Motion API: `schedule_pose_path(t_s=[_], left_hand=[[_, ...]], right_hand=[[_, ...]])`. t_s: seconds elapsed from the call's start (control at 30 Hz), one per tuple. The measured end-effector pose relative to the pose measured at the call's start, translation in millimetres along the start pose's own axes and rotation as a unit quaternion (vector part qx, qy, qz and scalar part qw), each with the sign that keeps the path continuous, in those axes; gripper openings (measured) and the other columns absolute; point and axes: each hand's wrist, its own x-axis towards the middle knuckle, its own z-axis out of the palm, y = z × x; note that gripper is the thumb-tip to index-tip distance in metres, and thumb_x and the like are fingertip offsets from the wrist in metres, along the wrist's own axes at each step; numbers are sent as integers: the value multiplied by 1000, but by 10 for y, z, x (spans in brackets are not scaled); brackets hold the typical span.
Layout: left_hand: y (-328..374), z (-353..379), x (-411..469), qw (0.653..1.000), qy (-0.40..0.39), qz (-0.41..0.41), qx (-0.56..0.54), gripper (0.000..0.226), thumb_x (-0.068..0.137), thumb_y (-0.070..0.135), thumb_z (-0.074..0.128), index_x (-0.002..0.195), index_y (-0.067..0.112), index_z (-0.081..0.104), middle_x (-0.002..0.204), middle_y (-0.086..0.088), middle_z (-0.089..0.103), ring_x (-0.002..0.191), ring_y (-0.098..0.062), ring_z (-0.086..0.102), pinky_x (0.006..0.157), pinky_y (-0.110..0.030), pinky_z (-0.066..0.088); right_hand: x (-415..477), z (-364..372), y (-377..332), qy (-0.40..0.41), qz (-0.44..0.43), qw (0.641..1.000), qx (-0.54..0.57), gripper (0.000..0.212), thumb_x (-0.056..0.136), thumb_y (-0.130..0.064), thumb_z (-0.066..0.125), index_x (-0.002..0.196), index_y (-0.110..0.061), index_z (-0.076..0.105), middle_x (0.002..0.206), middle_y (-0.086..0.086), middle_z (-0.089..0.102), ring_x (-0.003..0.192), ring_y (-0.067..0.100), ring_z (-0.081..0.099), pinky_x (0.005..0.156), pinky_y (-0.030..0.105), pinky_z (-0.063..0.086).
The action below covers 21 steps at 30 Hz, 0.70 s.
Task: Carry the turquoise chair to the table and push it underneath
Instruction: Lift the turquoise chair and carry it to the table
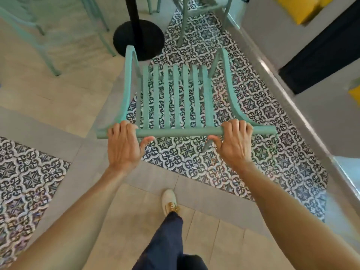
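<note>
The turquoise chair with a slatted seat and curved armrests hangs in front of me above the patterned floor tiles. My left hand is closed around the left part of its top back rail. On the right part of the same rail, my right hand grips it. The table shows only as a black post on a round black base just beyond the chair's front. The tabletop is out of view.
Another turquoise chair stands at the far left, and a third behind the table base. A grey wall ledge runs along the right. My foot in a white shoe is on the floor below the chair.
</note>
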Motion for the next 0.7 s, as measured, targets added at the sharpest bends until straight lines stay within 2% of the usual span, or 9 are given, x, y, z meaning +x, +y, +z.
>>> schedule_pose_path(t_s=[0.1, 0.27, 0.4, 0.57, 0.7], left_hand=[[119, 90, 148, 1000, -3, -24, 9, 66, 95, 69, 44, 97, 4, 56, 93, -15, 54, 85, -27, 38, 80, -46, 32], [362, 187, 396, 997, -24, -64, 24, 74, 98, 73, 32, 97, 4, 58, 94, -14, 54, 84, -29, 43, 79, -47, 34], [490, 341, 677, 995, -23, -88, 34, 66, 96, 70, 41, 99, 6, 57, 97, -13, 55, 83, -28, 43, 77, -46, 34], [599, 597, 1150, 989, -27, -133, 56, 77, 100, 76, 19, 94, 7, 55, 92, -12, 53, 81, -26, 42, 77, -46, 36], [656, 781, 1567, 985, -26, -157, 69, 79, 101, 76, 16, 93, 7, 55, 91, -12, 52, 80, -26, 41, 76, -46, 36]], right_hand=[[258, 61, 170, 1, -14, 1000, 15, 78, 102, -73, 12, 98, -10, 58, 95, 12, 55, 86, 29, 48, 85, 46, 35], [707, 146, 475, -12, -45, 999, 26, 79, 103, -74, 10, 99, -10, 57, 95, 12, 54, 85, 28, 48, 84, 45, 38], [1149, 308, 716, -3, -75, 997, 33, 77, 103, -74, 10, 100, -11, 55, 96, 11, 54, 85, 27, 44, 84, 45, 33], [1861, 515, 989, -9, -113, 993, 40, 73, 103, -75, 14, 100, -14, 53, 97, 10, 54, 85, 26, 44, 82, 44, 34], [2410, 634, 1150, 8, -140, 988, 67, 70, 102, -73, 18, 100, -14, 55, 96, 9, 54, 84, 26, 44, 82, 44, 35]])
